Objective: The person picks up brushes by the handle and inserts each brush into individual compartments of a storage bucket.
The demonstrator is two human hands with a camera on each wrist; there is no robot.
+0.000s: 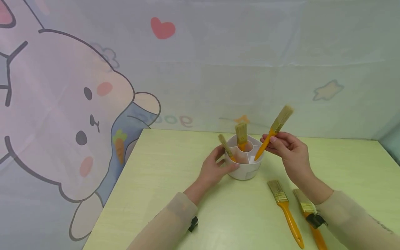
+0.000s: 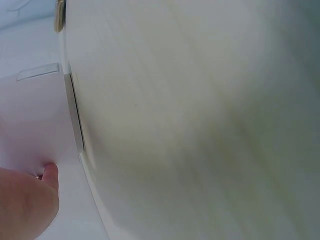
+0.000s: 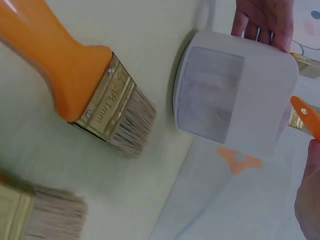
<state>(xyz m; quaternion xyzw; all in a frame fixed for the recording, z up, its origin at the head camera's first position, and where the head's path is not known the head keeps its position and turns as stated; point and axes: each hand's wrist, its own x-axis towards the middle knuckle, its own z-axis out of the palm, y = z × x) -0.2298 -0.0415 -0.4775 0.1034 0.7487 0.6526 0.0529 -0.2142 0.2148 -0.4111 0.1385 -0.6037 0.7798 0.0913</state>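
Observation:
A white, divided holder [image 1: 245, 172] stands near the table's back edge. My left hand [image 1: 214, 170] grips its left side, thumb at the front; the left wrist view shows the thumb [image 2: 51, 175] against the wall. Two paintbrushes stand bristles up inside: a wide one [image 1: 241, 133] in the round middle section and a narrow one [image 1: 225, 144] leaning left. Between thumb and fingers, my right hand [image 1: 292, 149] pinches another paintbrush [image 1: 275, 126], bristles up and tilted right. Its orange handle end is over the holder's right compartment; whether it touches the inside I cannot tell.
Two more orange-handled paintbrushes lie on the table to the right: one [image 1: 285, 208] below the right hand, another [image 1: 307, 208] partly under the right sleeve. Behind the pale table [image 1: 168, 166] hangs a printed cloth [image 1: 218, 69].

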